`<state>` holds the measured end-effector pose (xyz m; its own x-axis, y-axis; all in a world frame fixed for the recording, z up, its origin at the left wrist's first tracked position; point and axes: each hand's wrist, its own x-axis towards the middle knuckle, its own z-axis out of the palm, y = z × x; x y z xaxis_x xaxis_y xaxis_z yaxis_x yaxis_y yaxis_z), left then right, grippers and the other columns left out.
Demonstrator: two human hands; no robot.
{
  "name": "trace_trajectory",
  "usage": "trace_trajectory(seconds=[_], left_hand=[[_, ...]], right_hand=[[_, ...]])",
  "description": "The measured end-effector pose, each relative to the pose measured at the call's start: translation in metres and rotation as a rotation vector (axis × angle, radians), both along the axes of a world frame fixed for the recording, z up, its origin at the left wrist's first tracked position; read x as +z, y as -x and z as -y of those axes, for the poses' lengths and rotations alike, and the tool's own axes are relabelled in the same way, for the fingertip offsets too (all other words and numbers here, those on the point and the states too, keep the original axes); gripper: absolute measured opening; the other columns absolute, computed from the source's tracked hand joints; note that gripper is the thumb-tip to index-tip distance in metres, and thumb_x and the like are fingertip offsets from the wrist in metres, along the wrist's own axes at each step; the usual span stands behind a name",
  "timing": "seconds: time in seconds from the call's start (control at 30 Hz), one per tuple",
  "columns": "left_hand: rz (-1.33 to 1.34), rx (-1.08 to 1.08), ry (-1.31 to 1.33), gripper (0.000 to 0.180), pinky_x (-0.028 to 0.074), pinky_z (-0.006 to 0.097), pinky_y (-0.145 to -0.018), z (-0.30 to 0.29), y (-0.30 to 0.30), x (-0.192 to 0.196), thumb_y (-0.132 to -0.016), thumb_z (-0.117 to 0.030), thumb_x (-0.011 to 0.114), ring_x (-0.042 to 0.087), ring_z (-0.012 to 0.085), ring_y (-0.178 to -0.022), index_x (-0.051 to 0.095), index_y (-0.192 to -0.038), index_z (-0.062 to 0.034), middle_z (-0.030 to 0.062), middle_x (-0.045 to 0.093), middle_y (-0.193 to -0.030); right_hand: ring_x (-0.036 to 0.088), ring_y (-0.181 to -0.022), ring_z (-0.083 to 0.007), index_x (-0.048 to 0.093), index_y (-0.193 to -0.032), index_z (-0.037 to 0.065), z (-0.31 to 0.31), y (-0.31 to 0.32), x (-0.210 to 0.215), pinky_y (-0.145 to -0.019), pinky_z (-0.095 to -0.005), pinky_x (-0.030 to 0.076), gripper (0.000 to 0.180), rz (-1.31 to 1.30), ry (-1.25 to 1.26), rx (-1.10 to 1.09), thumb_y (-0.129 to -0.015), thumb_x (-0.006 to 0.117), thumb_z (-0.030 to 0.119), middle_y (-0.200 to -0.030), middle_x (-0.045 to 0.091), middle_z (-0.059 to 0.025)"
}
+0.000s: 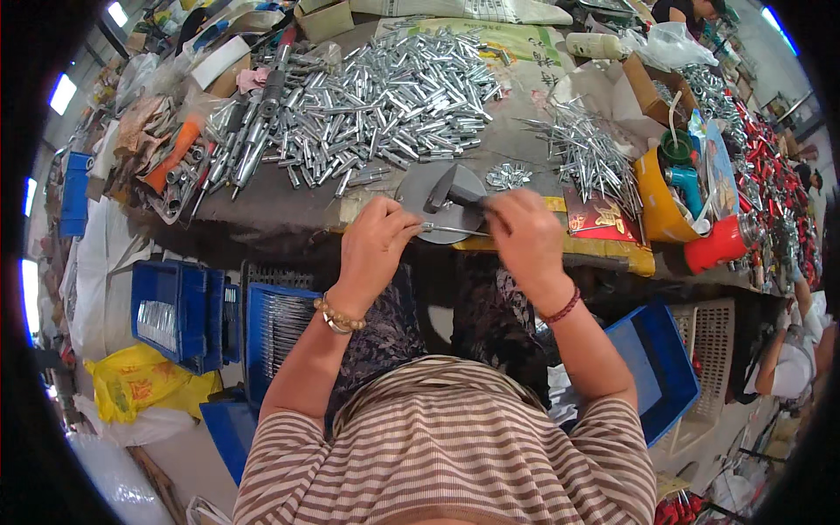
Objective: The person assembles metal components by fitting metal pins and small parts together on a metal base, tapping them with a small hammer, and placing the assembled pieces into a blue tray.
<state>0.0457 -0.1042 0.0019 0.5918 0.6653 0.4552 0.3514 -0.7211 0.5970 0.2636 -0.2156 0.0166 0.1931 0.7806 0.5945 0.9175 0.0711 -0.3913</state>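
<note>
My left hand (pixel 378 241) pinches a slim metal rod with a sleeve-like end (pixel 429 227) over a round grey metal block (pixel 411 188) at the bench's front edge. The rod points right, its far end close to my right hand (pixel 528 232). That hand is closed round the handle of a dark hammer, whose head (pixel 442 187) is over the block. Beyond the block lies a large heap of short silver metal sleeves (pixel 394 96). A small cluster of tiny metal pieces (pixel 509 176) sits beside my right hand, and thin pointed rods (pixel 591 149) are piled farther right.
Screwdriver-like tools (pixel 254 131) and an orange-handled tool (pixel 175 153) crowd the left. At right stand a yellow container (pixel 662 197), a red can (pixel 713 245) and a cardboard box (pixel 652 96). Blue bins (pixel 175 306) flank my legs. Other people work at far right.
</note>
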Motion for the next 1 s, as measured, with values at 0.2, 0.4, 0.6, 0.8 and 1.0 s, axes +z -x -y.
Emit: trace_trajectory(seconds=[0.2,0.4,0.6,0.8,1.0], left_hand=[[0.038,-0.008,0.033,0.010,0.051,0.041,-0.074,0.001,-0.002,-0.001,-0.086,-0.011,0.078,0.064,0.0300,-0.087,0.076,-0.095,-0.0073,0.0073,0.062,-0.093],[0.042,0.003,0.038,0.010,0.051,0.041,-0.075,0.000,-0.004,0.002,-0.086,-0.011,0.078,0.065,0.0302,-0.087,0.076,-0.095,-0.0071,0.0076,0.063,-0.093],[0.041,-0.021,-0.083,0.012,0.052,0.041,-0.075,-0.002,-0.005,-0.007,-0.082,-0.006,0.079,0.065,0.0316,-0.087,0.075,-0.093,-0.0048,0.0096,0.062,-0.092],[0.057,-0.017,-0.030,0.011,0.052,0.040,-0.076,0.007,0.003,-0.001,-0.083,-0.003,0.077,0.064,0.0314,-0.088,0.074,-0.094,-0.0029,0.0122,0.061,-0.094],[0.062,-0.009,-0.005,0.012,0.052,0.040,-0.074,0.003,0.000,-0.002,-0.082,-0.002,0.078,0.065,0.0310,-0.085,0.074,-0.094,-0.0031,0.0115,0.062,-0.093]], right_hand=[[0.067,-0.093,-0.0341,0.072,-0.095,0.008,0.003,-0.057,-0.005,-0.078,-0.0456,0.054,0.015,-0.109,0.167,-0.239,-0.081,0.077,0.009,-0.093,0.066,-0.0102],[0.067,-0.094,-0.0334,0.073,-0.094,0.008,-0.016,-0.060,0.007,-0.081,-0.0449,0.055,0.014,-0.026,0.183,-0.049,-0.080,0.076,0.011,-0.092,0.065,-0.0107],[0.067,-0.093,-0.0349,0.068,-0.082,0.007,-0.036,-0.067,-0.011,-0.082,-0.0446,0.056,0.007,0.230,0.311,0.013,-0.083,0.066,0.014,-0.093,0.066,-0.0143],[0.068,-0.093,-0.0280,0.068,-0.085,0.009,-0.043,-0.054,-0.011,-0.080,-0.0403,0.056,0.008,0.470,0.279,0.106,-0.081,0.065,0.016,-0.091,0.066,-0.0091],[0.068,-0.092,-0.0358,0.069,-0.090,0.006,-0.043,-0.060,0.002,-0.080,-0.0463,0.056,0.012,0.245,0.220,0.086,-0.082,0.067,0.014,-0.092,0.068,-0.0144]])
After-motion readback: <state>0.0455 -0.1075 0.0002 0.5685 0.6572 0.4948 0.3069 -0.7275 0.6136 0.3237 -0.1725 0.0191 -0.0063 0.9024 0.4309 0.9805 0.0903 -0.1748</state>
